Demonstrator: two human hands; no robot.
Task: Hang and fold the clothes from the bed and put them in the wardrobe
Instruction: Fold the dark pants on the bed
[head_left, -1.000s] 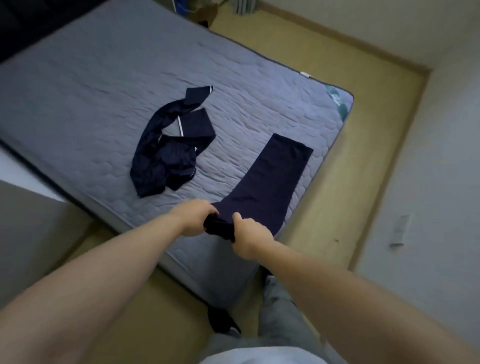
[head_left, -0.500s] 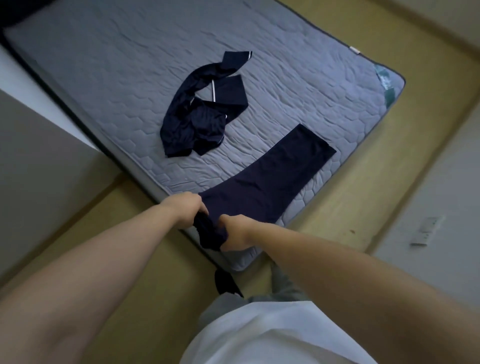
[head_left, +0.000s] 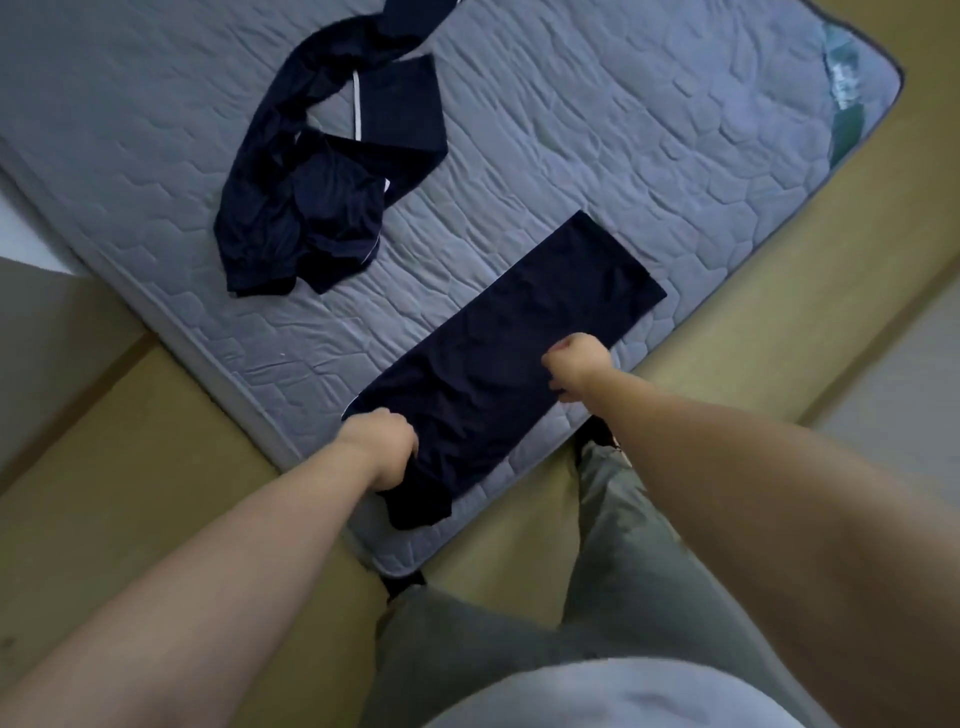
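A long dark garment (head_left: 498, 353) lies flat near the mattress (head_left: 623, 130) edge, and it looks soft, light and limp. The left hand (head_left: 382, 447) grips its bunched near end. The right hand (head_left: 576, 366) curls at its side edge, hold unclear; the corners seem the best place to grip.

Pulled apart two hands earlier bunched together at the near end of the navy garment (head_left: 498, 364). Shifted the left hand (head_left: 382, 449) to its near left corner, gripping there. Slid the right hand (head_left: 576, 366) to its right edge, midway along, fingers curled. Spread the once-bunched near end flatter and wider.
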